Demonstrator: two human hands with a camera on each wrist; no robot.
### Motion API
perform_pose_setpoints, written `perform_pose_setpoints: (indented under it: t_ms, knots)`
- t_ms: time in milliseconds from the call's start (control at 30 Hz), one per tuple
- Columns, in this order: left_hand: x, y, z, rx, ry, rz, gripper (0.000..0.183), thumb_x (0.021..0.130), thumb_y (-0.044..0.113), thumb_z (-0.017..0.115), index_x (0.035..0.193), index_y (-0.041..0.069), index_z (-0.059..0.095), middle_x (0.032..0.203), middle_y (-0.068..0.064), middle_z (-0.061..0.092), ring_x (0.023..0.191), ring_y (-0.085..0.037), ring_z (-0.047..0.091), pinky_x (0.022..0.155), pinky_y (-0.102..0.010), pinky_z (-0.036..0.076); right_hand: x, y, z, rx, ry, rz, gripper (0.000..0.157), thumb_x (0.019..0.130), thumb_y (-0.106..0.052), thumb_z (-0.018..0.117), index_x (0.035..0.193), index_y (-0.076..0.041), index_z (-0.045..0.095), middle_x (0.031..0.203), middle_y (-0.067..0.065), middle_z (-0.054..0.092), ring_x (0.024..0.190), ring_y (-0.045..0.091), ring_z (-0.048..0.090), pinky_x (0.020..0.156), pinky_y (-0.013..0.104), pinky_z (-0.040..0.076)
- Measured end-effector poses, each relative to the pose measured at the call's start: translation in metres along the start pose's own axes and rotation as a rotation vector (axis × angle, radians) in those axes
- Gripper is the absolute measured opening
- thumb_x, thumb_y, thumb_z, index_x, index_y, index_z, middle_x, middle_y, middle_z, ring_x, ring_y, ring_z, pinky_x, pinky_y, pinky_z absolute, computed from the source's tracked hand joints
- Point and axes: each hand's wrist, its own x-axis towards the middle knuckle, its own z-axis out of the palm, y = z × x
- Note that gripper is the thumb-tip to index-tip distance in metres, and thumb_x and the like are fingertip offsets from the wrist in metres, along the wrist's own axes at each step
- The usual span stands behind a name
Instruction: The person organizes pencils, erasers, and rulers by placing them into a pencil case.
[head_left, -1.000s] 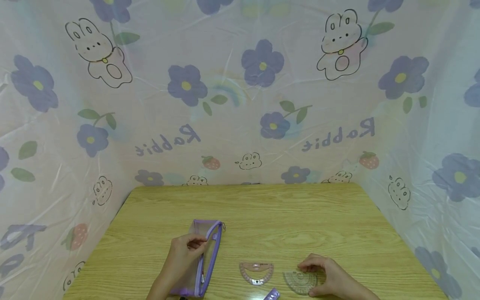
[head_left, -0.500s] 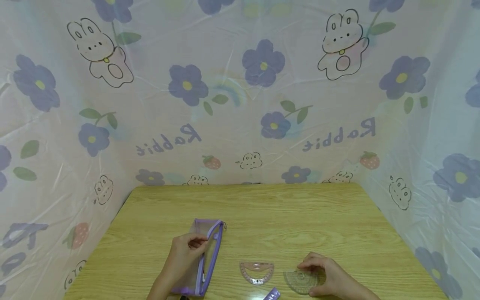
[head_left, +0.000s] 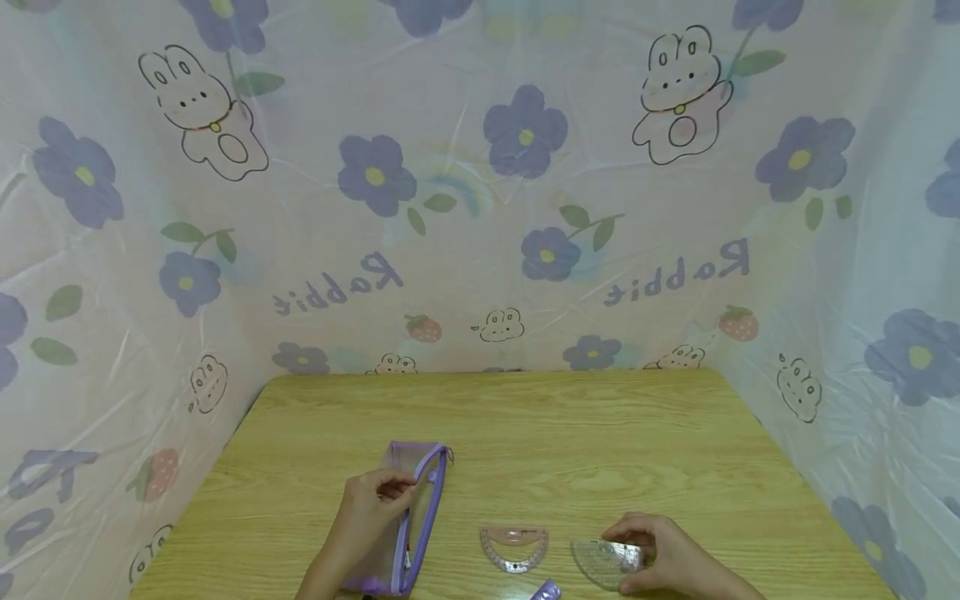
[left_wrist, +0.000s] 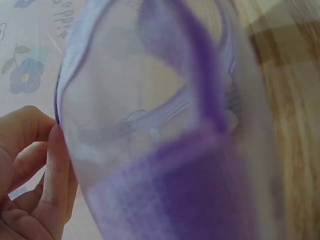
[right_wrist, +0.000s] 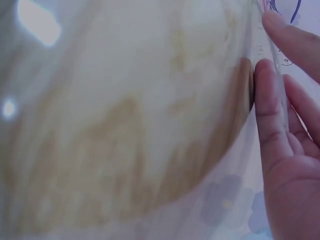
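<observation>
My left hand (head_left: 367,508) pinches the lip of a clear pencil case (head_left: 426,529) with purple trim, which lies with its zip side open on the left of the table. In the left wrist view, thumb and fingers meet at the edge of the case (left_wrist: 165,195), close to the camera and blurred. Over on the right, my right hand (head_left: 663,554) grips a clear protractor (head_left: 596,565) by one end. That protractor is tilted, with glare on its upper part. The right wrist view shows its thin edge (right_wrist: 261,45) between thumb and fingers.
A pinkish half-round protractor (head_left: 513,533) lies flat between the hands. Below it the end of a purple ruler (head_left: 546,590) shows at the frame's bottom. Something small, red and white (head_left: 407,558), is visible inside the case. A patterned cloth (head_left: 450,250) hangs behind the wood table (head_left: 585,442).
The clear protractor has tilted up in my right hand and now catches the light. That hand has shifted slightly right. My left hand stays pinching the case.
</observation>
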Motion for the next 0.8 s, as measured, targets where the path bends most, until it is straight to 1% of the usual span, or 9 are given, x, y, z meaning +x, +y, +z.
perform_pose_setpoints:
  t_ms: [100,200,333,433,567,600,667,767,800]
  knots:
    - [-0.0001,0.0004,-0.0003,0.003,-0.002,0.003,0.009,0.083,-0.006,0.075,0.09,0.001,0.075,0.079,-0.001,0.07,0.07,-0.009,0.064,0.063,-0.021,0.057,-0.0004,-0.001,0.0002,0.028,0.005,0.038,0.047,0.082,-0.006,0.082,0.121,0.009,0.061,0.119,0.024,0.062,0.102,0.013,0.066,0.08,0.028,0.058]
    - [-0.0001,0.0007,-0.0008,0.001,-0.006,0.001,0.009,0.083,-0.006,0.075,0.09,0.001,0.075,0.08,-0.003,0.07,0.071,-0.009,0.064,0.063,-0.021,0.057,-0.001,-0.0021,0.0005,0.067,0.01,0.065,0.047,0.082,-0.005,0.082,0.121,0.011,0.061,0.118,0.026,0.063,0.098,0.015,0.067,0.075,0.029,0.059]
    - [-0.0001,0.0007,-0.0013,-0.005,-0.012,-0.004,0.009,0.084,-0.006,0.074,0.091,0.0,0.075,0.081,-0.004,0.07,0.071,-0.009,0.064,0.063,-0.021,0.057,-0.0015,-0.0052,-0.0001,0.119,0.015,0.098,0.047,0.081,-0.004,0.082,0.12,0.012,0.061,0.116,0.026,0.063,0.092,0.014,0.066,0.071,0.027,0.059]
    - [-0.0002,0.0005,-0.0013,-0.005,-0.012,-0.007,0.009,0.084,-0.006,0.075,0.091,0.0,0.075,0.081,-0.004,0.07,0.071,-0.009,0.064,0.063,-0.021,0.057,-0.0022,-0.0069,-0.001,0.146,0.013,0.11,0.046,0.081,-0.003,0.082,0.119,0.013,0.062,0.112,0.023,0.064,0.088,0.014,0.065,0.071,0.026,0.059]
    - [-0.0005,0.0004,-0.0013,-0.003,-0.013,-0.009,0.009,0.084,-0.005,0.074,0.091,0.0,0.075,0.081,-0.005,0.07,0.071,-0.009,0.064,0.063,-0.021,0.057,-0.004,-0.0045,-0.003,0.165,0.009,0.095,0.043,0.082,-0.003,0.08,0.117,0.015,0.062,0.105,0.019,0.067,0.086,0.013,0.065,0.071,0.024,0.059]
    - [-0.0005,0.0004,-0.0012,-0.002,-0.012,-0.009,0.008,0.084,-0.005,0.074,0.091,0.0,0.075,0.081,-0.004,0.07,0.071,-0.009,0.064,0.063,-0.021,0.057,-0.0043,-0.0038,-0.0032,0.195,0.007,0.106,0.042,0.083,-0.002,0.079,0.117,0.016,0.062,0.103,0.018,0.067,0.085,0.013,0.066,0.071,0.023,0.059]
    - [-0.0006,0.0004,-0.0012,-0.005,-0.012,-0.011,0.008,0.084,-0.005,0.075,0.091,0.0,0.075,0.081,-0.004,0.07,0.071,-0.009,0.064,0.063,-0.021,0.057,-0.0052,-0.0018,-0.0042,0.24,0.001,0.1,0.04,0.085,0.001,0.076,0.117,0.019,0.06,0.101,0.018,0.068,0.085,0.013,0.067,0.072,0.023,0.059]
    - [-0.0007,-0.0001,-0.0009,-0.005,-0.003,-0.01,0.008,0.084,-0.005,0.075,0.09,0.0,0.075,0.08,-0.003,0.07,0.071,-0.009,0.064,0.064,-0.021,0.057,-0.006,-0.0013,-0.005,0.354,-0.009,0.125,0.039,0.088,0.005,0.07,0.119,0.023,0.055,0.1,0.02,0.069,0.087,0.015,0.068,0.075,0.024,0.059]
    - [-0.0006,-0.0004,-0.0008,-0.002,-0.001,-0.01,0.008,0.084,-0.005,0.075,0.09,0.0,0.075,0.08,-0.002,0.071,0.071,-0.009,0.064,0.064,-0.021,0.057,-0.0061,-0.0014,-0.0054,0.377,-0.011,0.125,0.039,0.089,0.006,0.069,0.12,0.024,0.054,0.101,0.021,0.069,0.087,0.015,0.068,0.076,0.025,0.059]
